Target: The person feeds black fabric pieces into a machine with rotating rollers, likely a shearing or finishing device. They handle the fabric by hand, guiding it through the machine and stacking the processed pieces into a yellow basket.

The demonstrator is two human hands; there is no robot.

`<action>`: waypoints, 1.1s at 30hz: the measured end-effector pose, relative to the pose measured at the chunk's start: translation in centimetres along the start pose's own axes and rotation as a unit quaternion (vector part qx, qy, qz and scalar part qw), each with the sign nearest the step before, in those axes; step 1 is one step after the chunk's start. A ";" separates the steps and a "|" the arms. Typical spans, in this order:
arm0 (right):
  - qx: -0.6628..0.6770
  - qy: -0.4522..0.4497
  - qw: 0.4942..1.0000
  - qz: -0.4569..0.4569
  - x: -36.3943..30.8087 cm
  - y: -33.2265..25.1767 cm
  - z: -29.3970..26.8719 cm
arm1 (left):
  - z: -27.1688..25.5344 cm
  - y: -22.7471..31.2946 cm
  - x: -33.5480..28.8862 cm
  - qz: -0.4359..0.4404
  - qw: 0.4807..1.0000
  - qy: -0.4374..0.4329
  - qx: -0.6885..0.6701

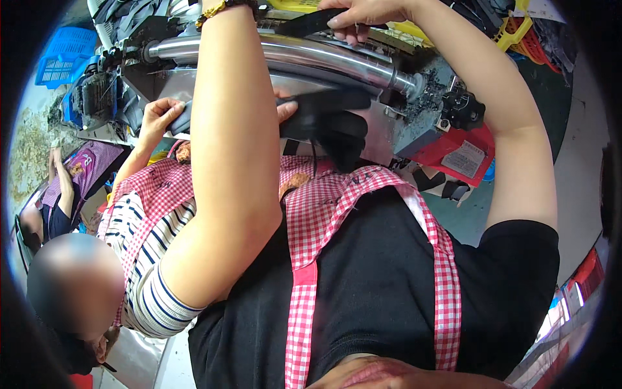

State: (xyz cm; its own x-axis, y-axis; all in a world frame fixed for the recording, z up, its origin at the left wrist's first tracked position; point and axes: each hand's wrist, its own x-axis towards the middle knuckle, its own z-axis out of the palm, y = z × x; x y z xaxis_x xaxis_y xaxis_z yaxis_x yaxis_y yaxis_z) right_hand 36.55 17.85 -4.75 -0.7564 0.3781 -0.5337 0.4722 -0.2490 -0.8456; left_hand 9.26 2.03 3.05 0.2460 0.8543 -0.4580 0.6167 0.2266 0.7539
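My right hand (372, 14) is at the top, pinching a flat black strip (311, 23) above a long shiny metal roller (324, 57). Only some fingers of my left hand (287, 110) show, closed on a bundle of black strips (334, 120) on the near side of the roller. The rest of that hand and its arm are hidden behind a bare forearm (234, 129), which comes from a co-worker's striped sleeve (165, 295) and wears a bracelet. The co-worker's other hand (162, 115) grips a grey strip (183, 121).
The roller belongs to a machine with a black knob (463, 110) and a red panel (461, 152) at its right end. A blue basket (68, 55) stands far left, a red basket (531, 45) far right. The co-worker sits close on my left.
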 end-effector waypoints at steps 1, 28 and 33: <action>0.008 -0.007 1.000 0.004 0.2 0.0 0.1 | 0.1 0.0 0.4 0.000 1.000 0.005 0.002; -0.218 -0.024 0.976 0.001 -1.0 -3.5 1.5 | -0.1 0.3 0.3 -0.023 0.999 -0.028 -0.036; -0.143 -0.045 0.989 0.020 -0.9 -2.4 0.5 | 0.0 0.9 -0.4 -0.040 0.997 -0.043 -0.056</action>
State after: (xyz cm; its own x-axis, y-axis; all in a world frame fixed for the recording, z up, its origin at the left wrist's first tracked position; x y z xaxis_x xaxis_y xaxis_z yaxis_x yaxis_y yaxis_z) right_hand 35.90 17.70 -2.29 -0.7655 0.2894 -0.5748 0.6015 0.0043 -0.7989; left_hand 9.70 1.90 3.90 0.2648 0.7896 -0.5536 0.5501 0.3479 0.7592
